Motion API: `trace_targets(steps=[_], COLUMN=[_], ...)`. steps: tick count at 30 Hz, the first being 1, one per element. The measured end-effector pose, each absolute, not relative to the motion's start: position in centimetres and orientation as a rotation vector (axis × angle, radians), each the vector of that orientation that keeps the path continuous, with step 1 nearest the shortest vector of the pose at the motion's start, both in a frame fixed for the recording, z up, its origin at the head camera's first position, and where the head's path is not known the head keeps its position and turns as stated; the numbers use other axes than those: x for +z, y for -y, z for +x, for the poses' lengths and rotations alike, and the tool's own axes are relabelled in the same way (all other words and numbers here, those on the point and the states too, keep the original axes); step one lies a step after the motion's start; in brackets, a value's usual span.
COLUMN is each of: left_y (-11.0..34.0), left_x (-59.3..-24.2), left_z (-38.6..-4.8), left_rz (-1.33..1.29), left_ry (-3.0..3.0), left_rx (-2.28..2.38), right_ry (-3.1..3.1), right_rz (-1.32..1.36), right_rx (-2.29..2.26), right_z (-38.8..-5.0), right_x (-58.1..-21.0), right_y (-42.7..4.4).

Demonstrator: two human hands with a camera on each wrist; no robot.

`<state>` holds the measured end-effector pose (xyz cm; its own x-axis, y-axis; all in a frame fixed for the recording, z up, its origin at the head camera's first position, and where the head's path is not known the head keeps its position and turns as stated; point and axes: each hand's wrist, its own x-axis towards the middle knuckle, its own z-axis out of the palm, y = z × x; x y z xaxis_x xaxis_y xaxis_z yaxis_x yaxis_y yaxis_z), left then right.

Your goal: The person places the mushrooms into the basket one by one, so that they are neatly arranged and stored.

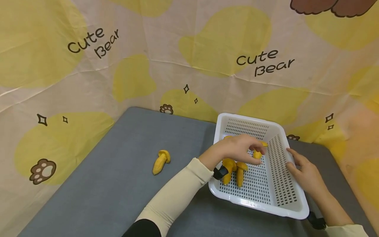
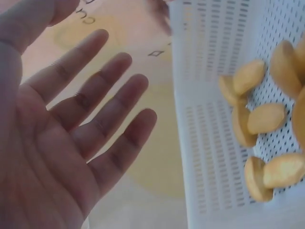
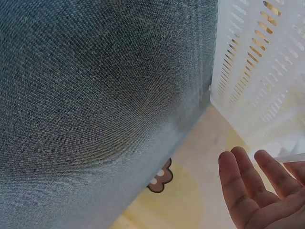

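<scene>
My left hand is held over the white plastic basket, its fingers loosely bent with nothing in them. Spread fingers of that left hand appear in the left wrist view, apart from the mushrooms. Several yellow mushrooms lie in the basket's left part, some partly hidden beneath the hand and wrist. At the basket's right rim, my right hand touches the edge with extended fingers. The right wrist view has those fingers straight beside the perforated wall. One more yellow mushroom lies on the grey table, left of the basket.
The grey table extends left and in front of the basket. Behind it hangs a cream and yellow cloth with bear lettering and paw prints. The basket stands near the table's back edge.
</scene>
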<state>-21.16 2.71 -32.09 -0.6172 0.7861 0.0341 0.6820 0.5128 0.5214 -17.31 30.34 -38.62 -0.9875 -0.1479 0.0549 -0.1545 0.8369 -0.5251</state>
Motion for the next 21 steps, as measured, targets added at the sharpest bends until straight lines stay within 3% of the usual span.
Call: trace_targets(steps=[21], left_y=[3.4], left_x=[-31.4], left_z=[-20.6], left_rz=[1.239], left_ry=[-2.685], left_rx=[0.833], right_ry=[3.005], right_rz=[0.237], right_rx=[0.887], right_z=[-17.0], right_x=[-38.5], right_y=[-30.3])
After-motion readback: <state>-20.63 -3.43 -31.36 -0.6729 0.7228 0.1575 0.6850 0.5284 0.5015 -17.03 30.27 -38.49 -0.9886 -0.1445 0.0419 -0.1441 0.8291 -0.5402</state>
